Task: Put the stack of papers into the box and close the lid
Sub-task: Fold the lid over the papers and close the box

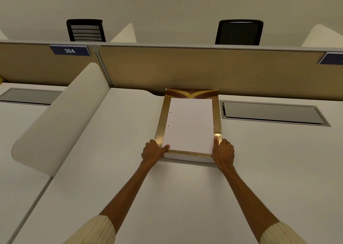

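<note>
Head view, the only one. The box (216, 117) sits on the white surface (185, 197), its far end against the tan partition (204, 67). Its gold rim shows on all four sides of the stack of papers (190, 125), so I judge the stack to be inside or seated on the rim; I cannot tell which. The top sheet is white, with two small punch holes near its left edge.

My left hand (154, 152) is at the near left corner, thumb on top of the sheet's corner, fingers curled beneath the box edge: pinching that corner. My right hand (223, 151) is at the near right corner, thumb up along the stack's side, fingers wrapped round the box corner. Both hands are closed on the near end, not spread.

A brown and gold flap (192, 93), which I take for the lid, stands at the far end, open.

Step in hand, as I judge it: settling the stack flat. To do it well, I would press the near corners down evenly, check that no sheet rides over the gold rim, and keep the gaps equal on both sides. Then release both thumbs before reaching for the lid, so that nothing lifts with them.

A grey hatch (269, 112) lies just beside the box on the right, clear of the work.
</note>
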